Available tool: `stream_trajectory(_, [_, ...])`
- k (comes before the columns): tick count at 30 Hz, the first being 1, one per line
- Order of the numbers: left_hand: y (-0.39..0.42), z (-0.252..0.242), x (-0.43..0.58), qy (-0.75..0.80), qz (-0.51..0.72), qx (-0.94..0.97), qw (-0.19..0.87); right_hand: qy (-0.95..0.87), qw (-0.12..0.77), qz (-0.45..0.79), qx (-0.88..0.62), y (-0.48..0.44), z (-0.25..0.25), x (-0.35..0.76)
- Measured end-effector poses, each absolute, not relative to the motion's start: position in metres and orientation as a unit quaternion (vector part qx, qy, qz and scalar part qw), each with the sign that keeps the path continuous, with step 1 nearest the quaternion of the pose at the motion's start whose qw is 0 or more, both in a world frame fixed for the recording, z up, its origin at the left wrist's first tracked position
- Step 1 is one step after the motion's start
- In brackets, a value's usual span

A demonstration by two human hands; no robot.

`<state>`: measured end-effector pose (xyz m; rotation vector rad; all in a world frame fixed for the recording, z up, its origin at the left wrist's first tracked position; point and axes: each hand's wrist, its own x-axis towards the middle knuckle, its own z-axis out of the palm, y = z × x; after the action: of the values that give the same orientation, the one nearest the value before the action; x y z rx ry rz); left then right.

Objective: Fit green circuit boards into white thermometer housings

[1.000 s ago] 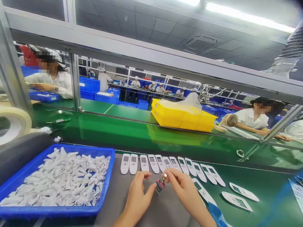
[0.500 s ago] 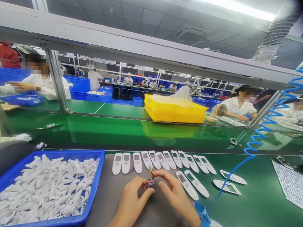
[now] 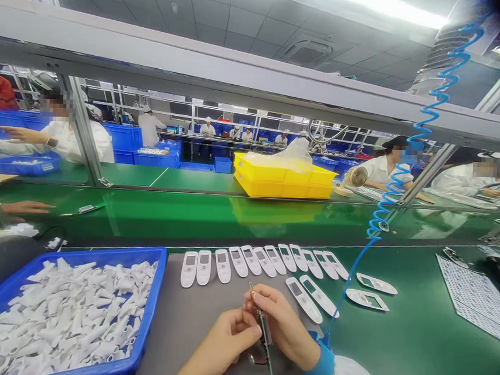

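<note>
A small circuit board [image 3: 266, 341] is held between my two hands above the grey mat [image 3: 180, 316], its long edge facing me. A gold-coloured piece [image 3: 251, 289] sticks up from its far end, and a wire loops at its near end. My left hand [image 3: 230, 337] pinches the board's left side with thumb and fingers. On the other side, my right hand [image 3: 284, 322] closes round the upper part, fingertips at the gold-coloured piece. Beyond my hands, white handset-shaped housings [image 3: 222, 266] with display windows lie in a row; two more housings [image 3: 304, 300] rest right of my right hand.
A blue tray [image 3: 156, 293] full of white plastic parts stands at left. The coiled blue cord [image 3: 354, 267] runs to a blue wristband [image 3: 323, 358] on my right wrist. Yellow bins [image 3: 283, 187] sit past the green bench [image 3: 392, 334]. Co-workers sit across and beyond.
The board has turned from end-on to a long edge-on view and come nearer to me. My right hand has closed onto it. The view has shifted slightly, and the cord has swung left.
</note>
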<state>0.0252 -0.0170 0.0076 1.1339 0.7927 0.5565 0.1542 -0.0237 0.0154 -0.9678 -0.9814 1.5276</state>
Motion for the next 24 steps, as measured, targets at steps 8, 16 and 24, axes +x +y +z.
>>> stream_trajectory(8, [-0.014, 0.019, 0.021, 0.368, 0.280, 0.478, 0.746, -0.438, 0.506, 0.553, -0.496, -0.021, 0.013, 0.156])
stream_trajectory(16, [-0.007, 0.019, 0.016, 0.481, 0.404, 0.382, 0.678, -0.733, 0.445, 0.179, -0.483, -0.031, 0.015, 0.159])
stream_trajectory(24, [-0.008, 0.015, 0.017, 0.461, 0.447, 0.386, 0.663, -0.770, 0.441, 0.079, -0.453, -0.027, 0.011, 0.158])
